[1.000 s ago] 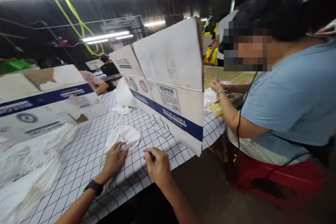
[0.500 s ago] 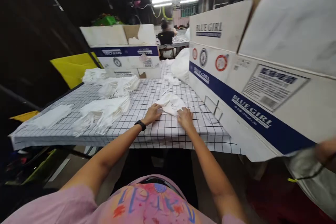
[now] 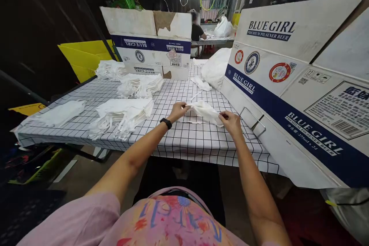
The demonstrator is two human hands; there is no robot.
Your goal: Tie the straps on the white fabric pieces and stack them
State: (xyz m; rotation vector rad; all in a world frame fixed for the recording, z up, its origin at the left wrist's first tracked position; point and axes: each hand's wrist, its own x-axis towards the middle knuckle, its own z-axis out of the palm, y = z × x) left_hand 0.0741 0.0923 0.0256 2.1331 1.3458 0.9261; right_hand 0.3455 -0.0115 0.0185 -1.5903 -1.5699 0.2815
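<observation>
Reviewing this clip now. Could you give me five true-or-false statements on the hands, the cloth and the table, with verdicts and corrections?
1. The left hand and the right hand hold the same white cloth. True.
2. The dark wristband is on the right wrist. False: the dark wristband is on the left wrist.
3. The tablecloth is plain red. False: the tablecloth is white with a dark grid.
4. A bent wire frame shows to the right of the right hand. True.
5. The piles of white pieces lie to the right of both hands. False: the piles of white pieces lie to the left.
</observation>
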